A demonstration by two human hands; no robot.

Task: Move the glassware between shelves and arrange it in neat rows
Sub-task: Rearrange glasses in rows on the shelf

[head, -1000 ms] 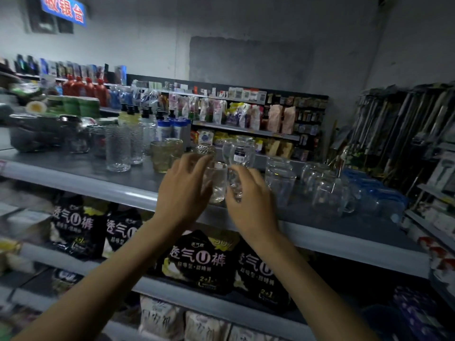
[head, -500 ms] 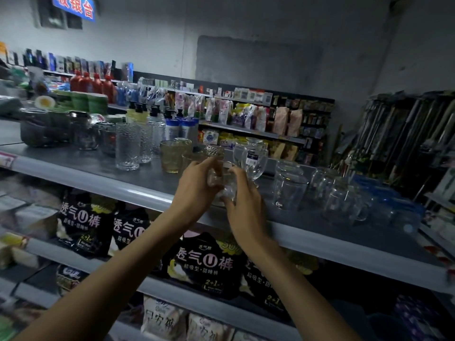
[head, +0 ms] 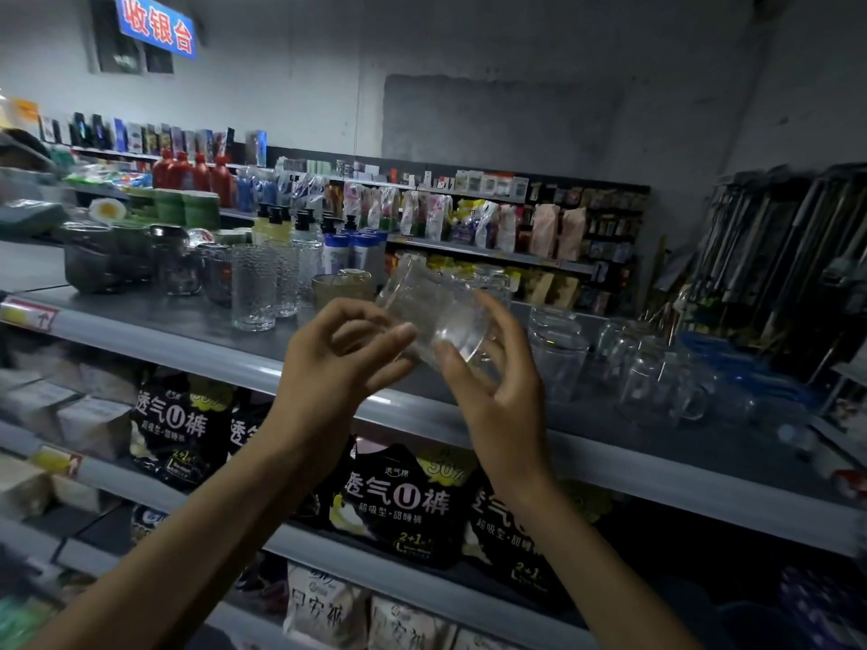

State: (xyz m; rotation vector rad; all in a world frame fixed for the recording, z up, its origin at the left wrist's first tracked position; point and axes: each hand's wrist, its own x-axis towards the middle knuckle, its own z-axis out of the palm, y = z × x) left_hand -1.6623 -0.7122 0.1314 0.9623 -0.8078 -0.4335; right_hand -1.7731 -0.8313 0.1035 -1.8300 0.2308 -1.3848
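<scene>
Since the earlier frame, the clear glass (head: 434, 316) is off the top shelf (head: 187, 349). It is now held in the air above the shelf's front edge, tilted with its mouth up and to the left.

**Grip state.** The right hand (head: 497, 387) curls round the base end of the glass. The left hand (head: 328, 368) has its fingers curled and its thumb against the side wall. Both hands are closed on the glass.

**Step in hand (judged): carry the glass to its row.**
1. Bring the glass upright before lowering it.
2. Keep one hand under the base, because smooth glass probably slips easily.
3. Lower it into a free gap and avoid contact with neighbouring glassware.
4. Align it with the items already standing there.

**Containers and contents.**
- Clear glass: appears empty.
- Textured tumblers (head: 253, 288), left of the hands: upright, close together, with nothing visible inside.
- Amber glass (head: 340, 288), just behind the left hand: no contents visible.
- Clear jar (head: 558, 349) and handled mugs (head: 657, 382), to the right: these appear empty.
- Dark pot (head: 94, 260), far left: its interior cannot be seen.
</scene>
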